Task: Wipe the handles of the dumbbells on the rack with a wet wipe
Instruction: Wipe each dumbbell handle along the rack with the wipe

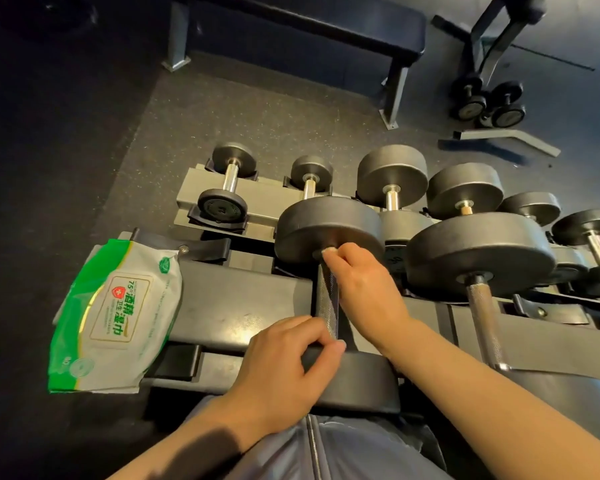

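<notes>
A big black dumbbell (326, 226) lies on the rack's top tier (243, 303), its knurled steel handle (326, 303) pointing away from me. My right hand (364, 285) wraps the far end of that handle, and a sliver of white wet wipe (329, 251) shows at its fingertips against the far weight head. My left hand (284, 362) grips the rim of the near weight head (361, 382), thumb close to the handle's near end. A green and white pack of wet wipes (118, 317) lies on the rack's left end.
A second large dumbbell (478, 254) sits just right of my right arm. Several smaller dumbbells (229, 188) fill the lower tier beyond. A flat bench (326, 29) stands behind the rack, and two dumbbells (489, 102) lie on the floor at the far right.
</notes>
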